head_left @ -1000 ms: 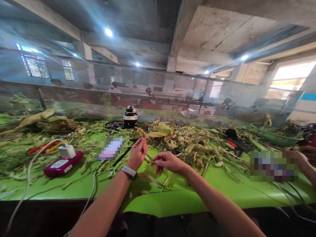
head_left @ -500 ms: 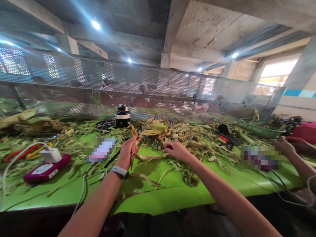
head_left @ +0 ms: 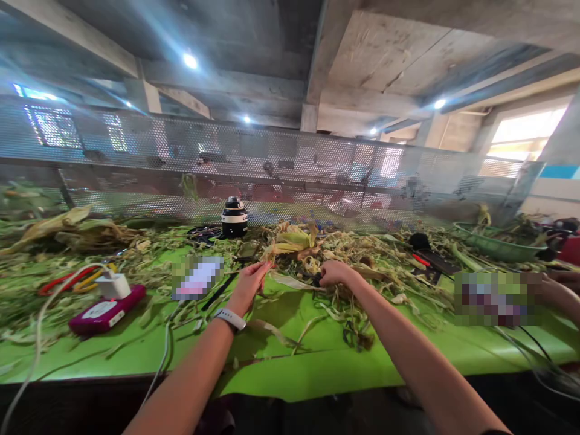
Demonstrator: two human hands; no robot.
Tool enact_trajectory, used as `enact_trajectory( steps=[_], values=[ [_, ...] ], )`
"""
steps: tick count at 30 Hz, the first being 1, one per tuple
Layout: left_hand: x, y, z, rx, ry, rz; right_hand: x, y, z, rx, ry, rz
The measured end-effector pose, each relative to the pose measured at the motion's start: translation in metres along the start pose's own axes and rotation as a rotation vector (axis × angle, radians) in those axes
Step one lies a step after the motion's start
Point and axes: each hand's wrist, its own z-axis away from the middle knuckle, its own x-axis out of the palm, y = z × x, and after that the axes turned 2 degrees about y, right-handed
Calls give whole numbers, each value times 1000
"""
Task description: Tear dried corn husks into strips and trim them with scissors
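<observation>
My left hand (head_left: 251, 285), with a pale watch band on its wrist, is pinched closed on a dried corn husk (head_left: 270, 252) that sticks up past its fingertips. To its right, my right hand (head_left: 338, 274) is closed with fingers curled down at the near edge of the husk pile. A small dark thing (head_left: 316, 280) shows at those fingertips; whether they grip it I cannot tell. Between and behind both hands lies a larger yellow-green corn husk (head_left: 294, 240). Loose husk strips (head_left: 357, 329) lie just below my right hand.
A black bottle (head_left: 234, 219) stands behind my left hand. Left are a blurred phone (head_left: 199, 278) on a cable, a purple power strip (head_left: 109, 311) and orange-handled pliers (head_left: 67, 279). At right are a green basket (head_left: 502, 244) and a co-worker's hand (head_left: 555, 293).
My right hand has moved away from my left, forward and right to the pile, and closed there. My left hand still pinches the husk and reaches slightly farther forward.
</observation>
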Motion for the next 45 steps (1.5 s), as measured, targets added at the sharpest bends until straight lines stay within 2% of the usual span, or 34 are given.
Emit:
enact_trajectory(
  steps=[6, 11, 15, 17, 21, 25, 29, 36, 45],
  values=[
    [1, -1, 0, -5, -20, -1, 12, 26, 9, -44, 116, -203],
    [0, -6, -2, -6, -19, -41, 27, 34, 5, -42, 191, -388],
    [0, -10, -2, 2, -16, -78, 28, 32, 3, -129, 278, -718],
    [0, -9, -2, 9, -14, -89, 25, 29, 6, -193, 261, -857],
    [2, -7, 0, 14, -9, -67, 23, 22, 15, -276, 106, -805],
    [4, -3, 3, 16, -12, -58, 26, 14, 22, -326, 74, -597],
    [6, 1, 7, 27, -70, -48, 25, 3, 26, -349, 41, -479],
    [6, 1, 6, 21, -133, 40, 24, 3, 26, -366, -5, -507],
    [10, -6, 6, 1, -307, -19, 30, -1, 26, -355, -69, -578]
  ],
)
